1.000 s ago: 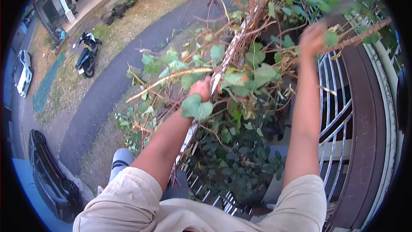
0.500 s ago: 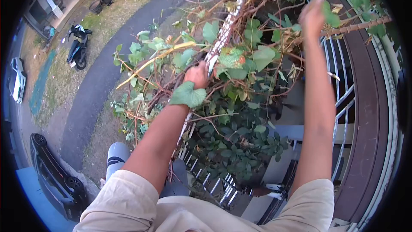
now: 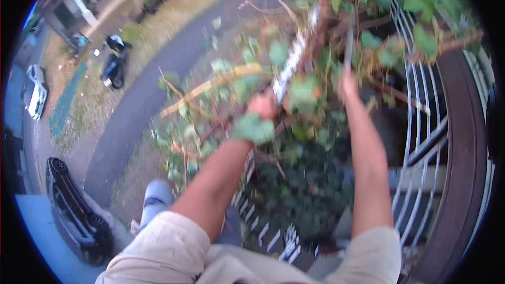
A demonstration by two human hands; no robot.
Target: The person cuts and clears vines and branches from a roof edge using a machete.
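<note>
My left hand [image 3: 263,106] is closed around a white pole [image 3: 288,71] wrapped in brown vine stems. A broad green leaf [image 3: 253,128] lies over that wrist. My right hand [image 3: 347,87] grips a knife with a long grey blade [image 3: 350,42] pointing up among the stems, right of the pole; its handle is hidden in my fingers. Leafy vines [image 3: 305,92] hang around both hands, and a thick yellowish stem [image 3: 210,88] sticks out to the left. Motion blurs the hands and leaves.
White metal bars [image 3: 415,126] and a brown roof edge [image 3: 465,163] run along my right. Dark leafy shrubs [image 3: 300,194] are below. Far down on the left are a curved path [image 3: 126,131], a motorbike [image 3: 114,63], a white car [image 3: 37,92] and a black car [image 3: 76,208].
My right hand has swung down and left with the knife, from the upper right to beside the stems by the pole. My left hand keeps its hold; the whole view has shifted.
</note>
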